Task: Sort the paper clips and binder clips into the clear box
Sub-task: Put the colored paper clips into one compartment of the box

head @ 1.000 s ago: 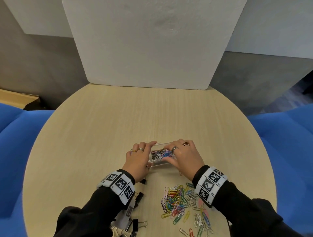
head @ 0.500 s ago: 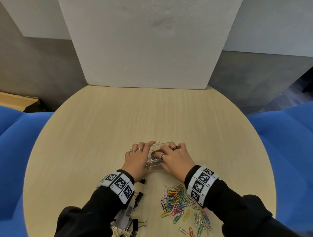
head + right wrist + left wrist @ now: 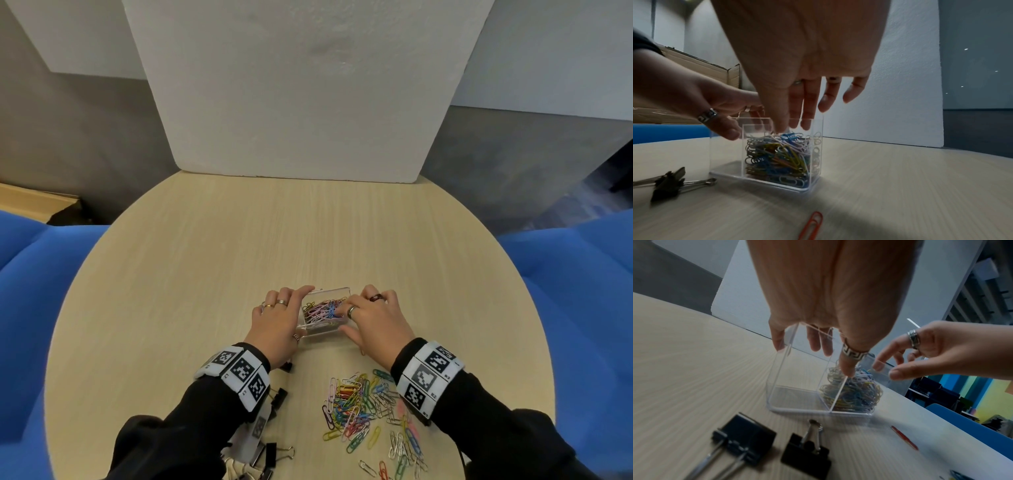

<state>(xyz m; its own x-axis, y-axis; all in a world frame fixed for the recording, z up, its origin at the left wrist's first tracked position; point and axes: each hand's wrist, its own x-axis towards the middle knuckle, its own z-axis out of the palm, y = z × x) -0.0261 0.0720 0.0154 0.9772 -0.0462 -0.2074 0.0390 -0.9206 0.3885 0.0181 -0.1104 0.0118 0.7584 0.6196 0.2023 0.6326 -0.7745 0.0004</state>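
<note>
A small clear box [image 3: 310, 334] with two compartments stands on the round table [image 3: 205, 274]. Its right compartment holds several coloured paper clips [image 3: 323, 310]; the left compartment [image 3: 797, 395] is empty. My left hand [image 3: 291, 308] holds the box's left end, thumb tip on the divider's top edge [image 3: 846, 369] and fingers over the far rim. My right hand [image 3: 356, 313] hovers at the right end with straight fingers [image 3: 807, 113] dipping into the top of the clip compartment [image 3: 777, 159], holding nothing. Loose paper clips [image 3: 363, 407] lie near me, binder clips [image 3: 279, 397] to their left.
More black binder clips [image 3: 267, 455] lie at the table's near edge under my left sleeve. A red paper clip [image 3: 812, 225] lies just in front of the box. A white foam board [image 3: 298, 89] stands at the far edge. Blue seats [image 3: 34, 291] flank the table.
Half a second ago my right hand covered the box's opening; it has drawn back to the right end, uncovering the clips inside. My left hand keeps its hold on the box.
</note>
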